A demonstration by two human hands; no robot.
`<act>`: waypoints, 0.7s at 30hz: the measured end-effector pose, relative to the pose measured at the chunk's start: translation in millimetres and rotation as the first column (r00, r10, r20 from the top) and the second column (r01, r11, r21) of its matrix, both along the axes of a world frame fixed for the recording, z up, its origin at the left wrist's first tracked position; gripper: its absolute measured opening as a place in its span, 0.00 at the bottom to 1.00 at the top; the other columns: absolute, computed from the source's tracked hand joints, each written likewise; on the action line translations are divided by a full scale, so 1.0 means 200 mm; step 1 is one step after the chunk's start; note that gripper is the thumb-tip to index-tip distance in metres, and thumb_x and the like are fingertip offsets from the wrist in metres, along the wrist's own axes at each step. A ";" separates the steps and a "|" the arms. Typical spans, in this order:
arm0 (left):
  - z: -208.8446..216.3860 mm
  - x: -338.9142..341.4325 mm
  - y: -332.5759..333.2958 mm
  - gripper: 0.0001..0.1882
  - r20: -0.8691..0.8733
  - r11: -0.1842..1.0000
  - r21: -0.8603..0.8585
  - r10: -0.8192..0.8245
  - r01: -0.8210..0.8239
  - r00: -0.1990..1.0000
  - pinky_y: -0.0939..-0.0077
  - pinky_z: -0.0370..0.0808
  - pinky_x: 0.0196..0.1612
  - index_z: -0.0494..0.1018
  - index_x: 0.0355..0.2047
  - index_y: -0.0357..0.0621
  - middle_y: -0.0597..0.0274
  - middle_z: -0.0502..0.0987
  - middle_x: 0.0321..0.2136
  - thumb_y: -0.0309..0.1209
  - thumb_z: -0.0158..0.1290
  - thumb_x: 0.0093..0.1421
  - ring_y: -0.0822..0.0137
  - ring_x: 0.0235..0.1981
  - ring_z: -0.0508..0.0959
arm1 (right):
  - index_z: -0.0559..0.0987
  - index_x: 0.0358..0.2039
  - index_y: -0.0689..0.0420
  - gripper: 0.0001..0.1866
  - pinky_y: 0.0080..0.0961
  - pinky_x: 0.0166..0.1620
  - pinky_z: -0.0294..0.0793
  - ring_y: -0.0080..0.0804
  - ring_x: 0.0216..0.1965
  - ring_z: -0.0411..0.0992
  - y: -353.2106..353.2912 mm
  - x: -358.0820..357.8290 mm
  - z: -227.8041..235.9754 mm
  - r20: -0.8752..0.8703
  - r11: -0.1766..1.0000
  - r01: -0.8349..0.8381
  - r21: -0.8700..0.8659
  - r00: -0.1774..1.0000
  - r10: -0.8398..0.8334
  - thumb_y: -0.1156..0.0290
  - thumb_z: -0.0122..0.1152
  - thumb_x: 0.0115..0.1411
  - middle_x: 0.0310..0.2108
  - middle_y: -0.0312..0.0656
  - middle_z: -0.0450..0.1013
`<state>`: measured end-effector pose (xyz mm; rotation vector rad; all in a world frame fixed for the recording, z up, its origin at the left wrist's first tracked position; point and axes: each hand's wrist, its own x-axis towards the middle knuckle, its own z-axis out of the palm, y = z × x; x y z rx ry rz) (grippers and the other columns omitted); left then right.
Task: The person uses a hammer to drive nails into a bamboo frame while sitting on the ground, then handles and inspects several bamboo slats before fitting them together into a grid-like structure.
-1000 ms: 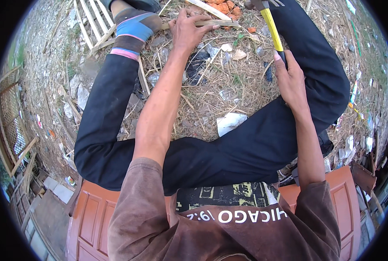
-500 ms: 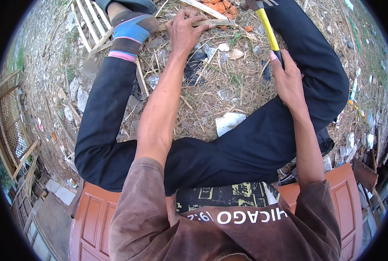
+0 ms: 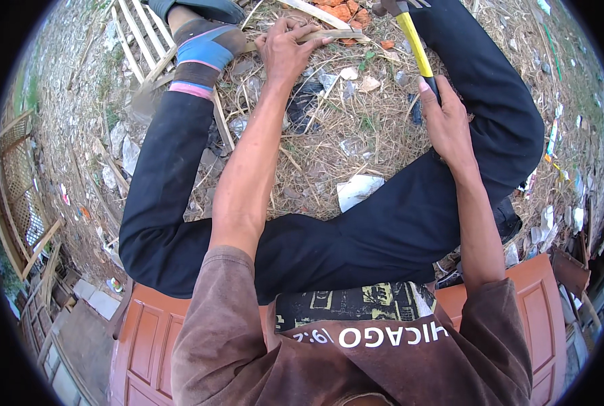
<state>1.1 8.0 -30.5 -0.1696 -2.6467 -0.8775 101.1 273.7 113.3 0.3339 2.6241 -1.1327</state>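
Hammer [image 3: 410,30], yellow-handled: gripped by right hand [image 3: 444,118], now raised toward 12 o'clock. Wooden strip [image 3: 336,34]: pinned by left hand [image 3: 285,47], unmoved; a strike is judged imminent.

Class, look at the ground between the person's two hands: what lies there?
In the head view, between the left hand and right hand lies dry straw strewn with pale scraps and a dark scrap.

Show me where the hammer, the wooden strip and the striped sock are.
hammer [image 3: 416,46], head view, on its yellow handle
wooden strip [image 3: 339,34], head view, on the bare part past the left hand's fingers
striped sock [image 3: 204,53], head view, on its blue band
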 end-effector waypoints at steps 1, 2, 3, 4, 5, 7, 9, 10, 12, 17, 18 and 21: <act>0.00 0.00 0.00 0.21 0.001 1.000 0.001 0.001 -0.001 1.000 0.63 0.57 0.50 0.87 0.37 0.58 0.74 0.77 0.35 0.52 0.70 0.45 0.68 0.41 0.76 | 0.69 0.40 0.61 0.20 0.41 0.33 0.67 0.45 0.25 0.70 0.00 0.00 -0.01 -0.001 1.000 0.001 -0.002 1.000 -0.001 0.54 0.51 0.71 0.22 0.50 0.70; 0.00 0.00 0.01 0.21 0.017 1.000 0.015 0.003 -0.003 1.000 0.64 0.57 0.49 0.87 0.37 0.58 0.74 0.77 0.35 0.52 0.70 0.45 0.68 0.41 0.76 | 0.69 0.40 0.61 0.20 0.41 0.34 0.68 0.46 0.25 0.70 0.00 0.00 -0.01 -0.002 1.000 0.003 -0.003 1.000 -0.003 0.53 0.51 0.71 0.23 0.51 0.70; -0.01 0.00 0.01 0.20 0.033 1.000 0.029 0.004 -0.005 0.999 0.64 0.57 0.49 0.87 0.36 0.58 0.74 0.77 0.35 0.51 0.70 0.45 0.68 0.41 0.76 | 0.69 0.40 0.61 0.20 0.41 0.34 0.68 0.46 0.25 0.70 0.00 0.00 -0.01 -0.002 1.000 0.003 -0.002 1.000 -0.003 0.53 0.51 0.71 0.23 0.51 0.70; 0.00 -0.01 0.02 0.20 0.033 1.000 0.030 0.004 -0.005 0.999 0.64 0.57 0.49 0.87 0.36 0.58 0.74 0.77 0.35 0.51 0.70 0.45 0.68 0.41 0.76 | 0.70 0.40 0.61 0.20 0.42 0.34 0.68 0.46 0.26 0.70 0.00 0.00 -0.01 0.004 1.000 -0.004 0.006 1.000 0.004 0.53 0.51 0.71 0.23 0.51 0.70; 0.00 -0.01 0.02 0.20 0.001 0.999 0.045 0.010 -0.010 1.000 0.64 0.56 0.49 0.87 0.36 0.58 0.74 0.77 0.36 0.51 0.70 0.45 0.68 0.41 0.76 | 0.70 0.41 0.61 0.20 0.42 0.34 0.68 0.47 0.26 0.71 0.00 0.01 -0.01 0.010 1.000 -0.011 0.015 1.000 0.011 0.53 0.51 0.71 0.23 0.51 0.70; -0.01 -0.01 0.03 0.19 -0.033 0.998 0.060 0.017 -0.015 0.999 0.64 0.56 0.49 0.87 0.36 0.58 0.74 0.77 0.36 0.50 0.70 0.46 0.69 0.41 0.76 | 0.70 0.41 0.61 0.20 0.41 0.34 0.68 0.46 0.26 0.70 0.00 0.01 -0.01 0.016 1.000 -0.009 0.013 1.000 0.009 0.53 0.51 0.71 0.23 0.51 0.70; -0.03 -0.01 0.03 0.18 -0.067 1.000 0.007 0.029 -0.029 0.997 0.64 0.56 0.48 0.87 0.36 0.59 0.74 0.77 0.36 0.50 0.70 0.46 0.69 0.41 0.76 | 0.71 0.42 0.61 0.20 0.41 0.34 0.68 0.45 0.26 0.70 -0.01 0.00 0.00 0.021 1.000 -0.008 0.010 1.000 0.008 0.53 0.51 0.71 0.23 0.50 0.70; -0.03 -0.01 0.03 0.18 -0.065 1.000 0.006 0.029 -0.029 0.997 0.64 0.56 0.48 0.87 0.36 0.59 0.74 0.77 0.36 0.50 0.70 0.46 0.69 0.41 0.76 | 0.71 0.42 0.61 0.20 0.41 0.34 0.68 0.44 0.26 0.70 -0.01 0.00 0.01 0.024 1.000 0.002 -0.006 1.000 -0.002 0.53 0.51 0.71 0.23 0.50 0.70; -0.03 -0.01 0.03 0.18 -0.063 1.000 -0.003 0.019 -0.019 0.998 0.64 0.56 0.48 0.87 0.36 0.60 0.74 0.77 0.36 0.49 0.70 0.46 0.69 0.42 0.75 | 0.71 0.42 0.61 0.21 0.40 0.34 0.68 0.43 0.26 0.70 -0.01 0.01 0.01 0.029 1.000 0.012 -0.023 1.000 -0.011 0.53 0.51 0.71 0.23 0.50 0.70; -0.03 -0.01 0.02 0.19 -0.060 1.000 -0.017 0.017 -0.018 0.998 0.64 0.56 0.48 0.87 0.36 0.61 0.74 0.77 0.34 0.51 0.70 0.45 0.69 0.42 0.75 | 0.71 0.42 0.61 0.21 0.39 0.34 0.68 0.42 0.25 0.70 -0.01 0.01 -0.01 0.004 1.000 -0.005 -0.006 1.000 0.005 0.52 0.50 0.71 0.23 0.50 0.70; -0.03 -0.01 0.02 0.19 -0.062 1.000 -0.019 0.011 -0.012 0.998 0.64 0.57 0.48 0.87 0.36 0.62 0.74 0.76 0.34 0.51 0.70 0.45 0.69 0.42 0.75 | 0.71 0.42 0.61 0.21 0.39 0.34 0.68 0.42 0.25 0.70 0.00 0.01 -0.01 0.003 1.000 -0.003 -0.006 1.000 0.003 0.52 0.50 0.71 0.23 0.50 0.70; -0.01 -0.01 0.02 0.19 -0.037 1.000 -0.020 0.020 -0.021 0.999 0.64 0.57 0.48 0.87 0.36 0.62 0.75 0.76 0.32 0.52 0.70 0.45 0.69 0.42 0.75 | 0.71 0.43 0.61 0.20 0.41 0.35 0.68 0.47 0.26 0.71 -0.02 0.01 0.01 0.030 1.000 -0.005 0.007 1.000 0.005 0.53 0.50 0.72 0.24 0.51 0.72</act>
